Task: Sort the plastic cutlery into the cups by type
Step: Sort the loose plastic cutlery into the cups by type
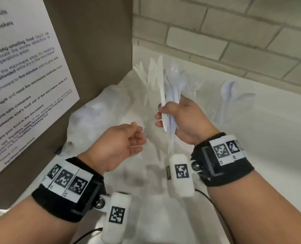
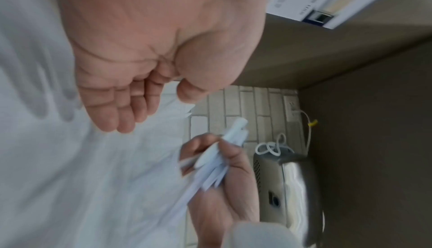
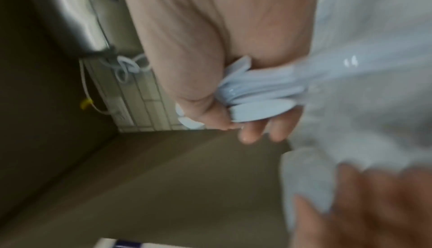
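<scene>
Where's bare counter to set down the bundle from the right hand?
Bare counter lies right of the right hand, in front of the spoons cup; more lies near the wrists. Crowded: the back corner, with the knives and clear plastic by the left hand.

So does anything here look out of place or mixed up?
One thing: the right hand grips a bunch of cutlery that is mostly spoons, but a knife sits in with them, so the bunch is mixed. The left hand is empty.
</scene>
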`<state>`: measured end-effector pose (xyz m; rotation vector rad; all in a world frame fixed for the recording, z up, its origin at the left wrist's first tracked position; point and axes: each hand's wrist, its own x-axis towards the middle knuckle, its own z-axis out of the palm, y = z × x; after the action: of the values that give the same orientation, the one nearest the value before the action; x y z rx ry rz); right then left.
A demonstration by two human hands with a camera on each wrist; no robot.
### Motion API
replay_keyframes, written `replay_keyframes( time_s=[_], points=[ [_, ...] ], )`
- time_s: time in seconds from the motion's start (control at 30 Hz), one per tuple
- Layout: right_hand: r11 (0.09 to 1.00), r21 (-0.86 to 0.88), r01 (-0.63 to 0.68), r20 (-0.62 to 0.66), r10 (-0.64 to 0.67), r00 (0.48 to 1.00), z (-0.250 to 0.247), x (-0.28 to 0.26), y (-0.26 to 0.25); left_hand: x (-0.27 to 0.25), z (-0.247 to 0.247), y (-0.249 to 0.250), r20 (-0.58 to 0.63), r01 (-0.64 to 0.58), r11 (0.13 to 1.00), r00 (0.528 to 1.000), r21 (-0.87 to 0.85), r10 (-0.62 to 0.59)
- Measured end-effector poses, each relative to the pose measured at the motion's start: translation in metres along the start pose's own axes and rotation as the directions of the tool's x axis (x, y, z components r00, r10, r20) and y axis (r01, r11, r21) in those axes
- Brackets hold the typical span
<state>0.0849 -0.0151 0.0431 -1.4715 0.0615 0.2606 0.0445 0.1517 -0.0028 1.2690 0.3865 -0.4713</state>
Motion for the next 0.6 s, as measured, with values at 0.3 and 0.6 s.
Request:
replay_keyframes(
  time_s=[0.3,0.6],
  points=[
    [0.922,0.070,0.382,-0.031,-0.381,0.924,0.035,0.008,-0.019,0.010,0.028,0.034,0.399,0.287,0.838,0.912,-0.464,-0.091],
    [0.928,-0.036,0.371,-0.018,-0.371,0.928,0.040,0.009,-0.005,0.010,0.032,0.041,0.233,0.152,0.783,0.972,-0.603,-0.009]
  ],
)
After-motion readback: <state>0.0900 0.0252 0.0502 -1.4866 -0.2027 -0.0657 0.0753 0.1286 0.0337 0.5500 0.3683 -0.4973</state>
